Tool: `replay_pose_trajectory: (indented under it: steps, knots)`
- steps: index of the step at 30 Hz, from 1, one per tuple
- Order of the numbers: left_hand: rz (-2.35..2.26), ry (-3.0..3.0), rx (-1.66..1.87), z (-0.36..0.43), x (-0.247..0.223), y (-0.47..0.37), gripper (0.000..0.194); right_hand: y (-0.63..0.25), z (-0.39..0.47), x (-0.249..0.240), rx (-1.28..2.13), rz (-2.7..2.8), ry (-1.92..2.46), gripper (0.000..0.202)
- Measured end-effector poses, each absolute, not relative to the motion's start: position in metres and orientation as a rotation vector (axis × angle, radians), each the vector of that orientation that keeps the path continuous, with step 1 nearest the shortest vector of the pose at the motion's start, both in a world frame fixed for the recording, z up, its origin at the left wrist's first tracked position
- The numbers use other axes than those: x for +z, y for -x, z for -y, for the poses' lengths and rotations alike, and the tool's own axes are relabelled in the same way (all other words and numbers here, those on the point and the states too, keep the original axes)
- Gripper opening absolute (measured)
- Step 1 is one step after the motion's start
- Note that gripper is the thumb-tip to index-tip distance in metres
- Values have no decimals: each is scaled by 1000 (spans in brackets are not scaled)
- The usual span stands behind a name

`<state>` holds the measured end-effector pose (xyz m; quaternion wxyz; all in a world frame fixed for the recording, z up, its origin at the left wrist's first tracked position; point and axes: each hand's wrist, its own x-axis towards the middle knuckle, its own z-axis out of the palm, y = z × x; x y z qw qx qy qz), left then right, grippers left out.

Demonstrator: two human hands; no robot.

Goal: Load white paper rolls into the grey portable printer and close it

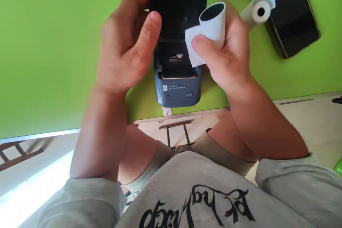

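Note:
A dark blue-grey label printer (176,92) sits on the green table with its black lid (177,10) raised and its inside showing. My left hand (127,39) is at the lid's left edge, thumb in front and the other fingers partly hidden behind it. In my right hand (227,48) is a white paper roll (219,25), tilted above the printer's right side. Its hollow core faces up, and my thumb presses the loose paper end against the roll.
Right of my right hand, a second thin white paper roll (260,12) leans by a black smartphone (291,14). The green table (53,50) has its near edge just in front of my lap. Below it stands a stool-like frame (176,126) on the floor.

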<state>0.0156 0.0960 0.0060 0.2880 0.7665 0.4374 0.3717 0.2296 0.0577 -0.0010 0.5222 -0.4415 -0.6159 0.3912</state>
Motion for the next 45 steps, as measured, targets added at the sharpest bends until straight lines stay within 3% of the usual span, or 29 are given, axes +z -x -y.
replay_pose_trajectory:
  steps: [9, 17, 23, 27, 32, 37, 45]
  knots:
    - [-1376, -2050, 718, -94, 20, -20, 24, -225, -51, 6, 985, 1444, 1235, 35]
    - [-1454, -2052, 721, -93, 22, -21, 19, -226, -48, -1, 905, 1425, 1196, 38]
    - [-1411, -2150, 730, -95, 19, -18, 17, -233, -42, -1, 598, 1457, 1305, 48]
    - [-1392, -2175, 739, -96, 18, -17, 4, -238, -44, 6, 412, 1540, 1276, 33]
    - [-1376, -2202, 758, -96, 15, -14, 6, -242, -43, 9, 360, 1643, 1356, 24]
    - [-1379, -2200, 774, -96, 12, -11, 22, -250, -41, 5, 161, 1882, 1397, 20]
    - [-1443, -2131, 728, -95, 14, -13, 11, -250, -36, 3, 394, 1930, 1643, 48]
